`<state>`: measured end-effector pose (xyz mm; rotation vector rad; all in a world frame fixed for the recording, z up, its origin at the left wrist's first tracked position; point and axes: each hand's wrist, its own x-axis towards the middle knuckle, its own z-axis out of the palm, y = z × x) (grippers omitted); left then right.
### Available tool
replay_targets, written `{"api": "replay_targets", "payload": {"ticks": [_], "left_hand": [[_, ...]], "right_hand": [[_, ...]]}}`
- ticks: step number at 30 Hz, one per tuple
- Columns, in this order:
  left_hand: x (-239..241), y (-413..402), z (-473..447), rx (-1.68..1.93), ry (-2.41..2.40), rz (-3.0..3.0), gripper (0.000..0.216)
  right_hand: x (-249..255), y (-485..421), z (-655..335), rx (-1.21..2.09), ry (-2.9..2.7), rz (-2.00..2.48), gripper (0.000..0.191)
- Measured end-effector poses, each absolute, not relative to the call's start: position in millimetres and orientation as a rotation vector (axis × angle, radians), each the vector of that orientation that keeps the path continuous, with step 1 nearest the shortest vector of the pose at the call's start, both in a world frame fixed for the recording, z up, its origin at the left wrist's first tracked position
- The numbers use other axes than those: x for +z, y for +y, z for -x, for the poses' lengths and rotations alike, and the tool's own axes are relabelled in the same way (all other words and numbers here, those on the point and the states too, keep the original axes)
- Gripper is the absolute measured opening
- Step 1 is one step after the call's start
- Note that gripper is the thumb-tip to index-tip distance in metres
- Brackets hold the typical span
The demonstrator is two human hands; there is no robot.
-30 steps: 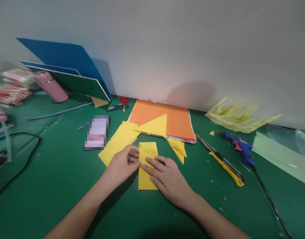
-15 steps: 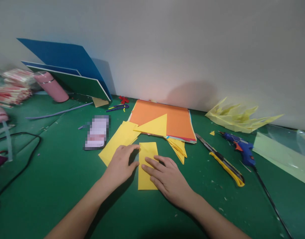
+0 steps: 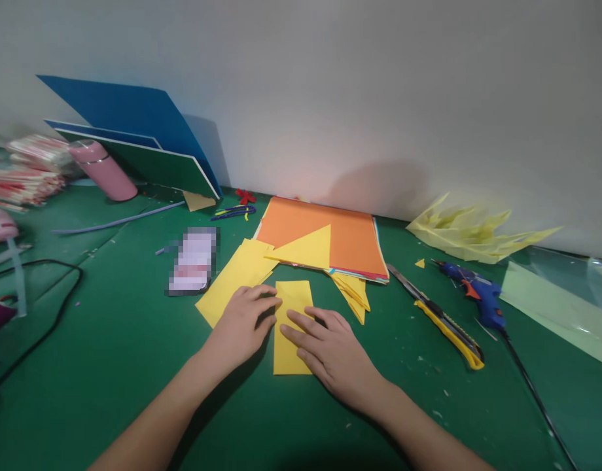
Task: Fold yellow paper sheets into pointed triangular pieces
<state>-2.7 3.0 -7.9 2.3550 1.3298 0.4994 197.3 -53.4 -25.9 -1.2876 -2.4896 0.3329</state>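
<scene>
A folded yellow paper [image 3: 292,363] lies upright-lengthwise on the green table in front of me. Across its right side rests my right hand [image 3: 333,350], fingers spread and flat on the sheet. At the paper's left edge is my left hand [image 3: 245,320], its fingers curved and apart, with the fingertips touching the edge near the upper half. More yellow sheets [image 3: 237,268] lie just beyond my left hand. A yellow paper triangle [image 3: 313,248] sits on a stack of coloured paper with an orange sheet [image 3: 325,219] on top. Folded yellow pieces [image 3: 353,291] poke out below the stack.
To the right lie a yellow utility knife [image 3: 448,327], a blue glue gun [image 3: 478,294] with its cord, and a pale yellow spiky paper piece [image 3: 478,232]. On the left are a phone [image 3: 193,261], a pink bottle [image 3: 105,171], and blue and green boards [image 3: 134,157] against the wall.
My left hand's index finger has shifted slightly right and down onto the paper's edge. The right hand and the paper stay in place.
</scene>
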Motion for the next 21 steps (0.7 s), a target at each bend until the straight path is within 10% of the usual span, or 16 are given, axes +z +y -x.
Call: {"api": "replay_targets", "payload": {"ticks": [21], "left_hand": [[-11.2, -2.6, 5.6, 0.429, 1.17, -2.538, 0.032]], "right_hand": [[-20.3, -53.4, -196.6, 0.406, -2.529, 1.345, 0.037]]}}
